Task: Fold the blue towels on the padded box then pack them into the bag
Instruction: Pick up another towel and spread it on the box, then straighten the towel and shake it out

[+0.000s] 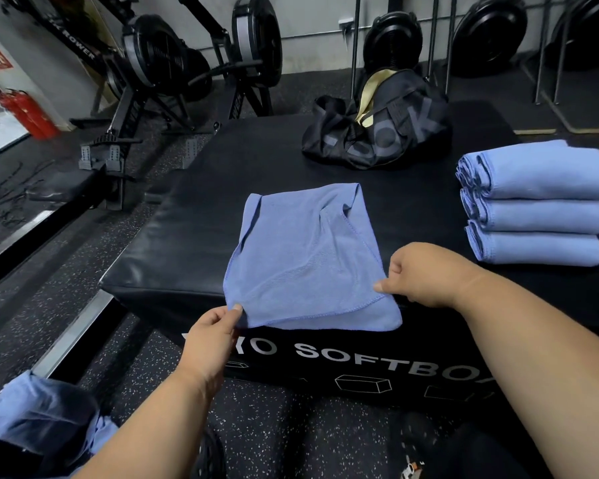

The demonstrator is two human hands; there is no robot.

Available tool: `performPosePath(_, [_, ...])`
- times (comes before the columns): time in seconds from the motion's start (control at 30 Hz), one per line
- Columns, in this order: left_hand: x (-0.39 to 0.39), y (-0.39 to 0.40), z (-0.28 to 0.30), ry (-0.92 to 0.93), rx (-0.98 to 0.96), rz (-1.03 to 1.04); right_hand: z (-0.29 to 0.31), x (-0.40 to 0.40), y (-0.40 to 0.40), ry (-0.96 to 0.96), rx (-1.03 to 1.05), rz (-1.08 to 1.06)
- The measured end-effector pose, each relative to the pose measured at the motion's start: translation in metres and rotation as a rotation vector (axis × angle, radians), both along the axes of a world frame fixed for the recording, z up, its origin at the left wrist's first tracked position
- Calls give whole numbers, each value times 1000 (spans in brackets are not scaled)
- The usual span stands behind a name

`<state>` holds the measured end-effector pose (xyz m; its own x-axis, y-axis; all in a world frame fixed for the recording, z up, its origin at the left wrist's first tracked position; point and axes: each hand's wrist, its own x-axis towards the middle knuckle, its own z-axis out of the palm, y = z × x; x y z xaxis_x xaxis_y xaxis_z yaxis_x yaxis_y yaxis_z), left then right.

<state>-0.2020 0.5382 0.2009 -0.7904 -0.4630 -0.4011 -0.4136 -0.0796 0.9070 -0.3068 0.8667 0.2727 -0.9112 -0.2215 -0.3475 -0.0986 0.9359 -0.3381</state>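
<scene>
Lying on the box: a thin blue microfibre towel (pixel 305 257) is spread on the near part of the black padded leather-like box (pixel 173 243); it is folded over itself not evenly, and its near edge hangs a little over the front edge of the box.
Left hand: the left hand (pixel 211 335) pinches the near left corner of this towel between thumb and fingers; the other fingers are curled below, at the front side of the box.
Right hand: the right hand (pixel 419 274) pinches the near right edge of the upper layer of the towel with the thumb and a fingertip, the remaining fingers bent inward.
Folded towels: a pile of three folded blue towels (pixel 536 205) stands on the right side of the box top, one above the other, well apart from the spread towel.
Bag: a black soft sports bag with grey letters and a pale yellow lining (pixel 377 126) sits at the far side of the box top, its top opened.
Unfolded towels: more crumpled blue cloth (pixel 42 413) lies in a dark container at the lower left, on the floor beside the box.
Front of box: white letters "SOFTBO" (pixel 391 359) are readable there.
Background: black rowing machines (pixel 159 63) stand on the dark speckled rubber floor (pixel 32 305), and a red fire extinguisher (pixel 26 114) stands at the left wall.
</scene>
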Motion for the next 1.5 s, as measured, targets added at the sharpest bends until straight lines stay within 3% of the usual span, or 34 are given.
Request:
performPosePath(0.33, [-4,3,40,207,-167,-10,-7,-5,10,49,-234,31])
performPosePath(0.57, [-18,18,99,329,-109,-90,-13,-6,13,-8,-396,174])
performPosePath(0.7, [-37,20,112,273,25,-93,-13,-6,21,-18,-479,168])
performPosePath(0.83, [-51,14,120,203,228,-274,-13,2,25,-80,-398,208])
performPosePath(0.97, [-62,16,132,150,524,-467,-12,7,7,72,-463,123])
performPosePath(1.07, [-71,22,135,127,580,-518,-9,7,-12,187,-526,62])
performPosePath(1.17, [-80,30,127,111,338,-438,-12,7,-26,191,-489,59])
performPosePath(1.27, [-86,23,112,101,-242,-490,-20,3,-32,130,-388,102])
performPosePath(1.33, [-89,15,107,103,-520,-535,-23,-1,-34,119,-358,111])
performPosePath(1.5, [-87,14,114,179,-691,-562,-20,-3,-37,115,-443,59])
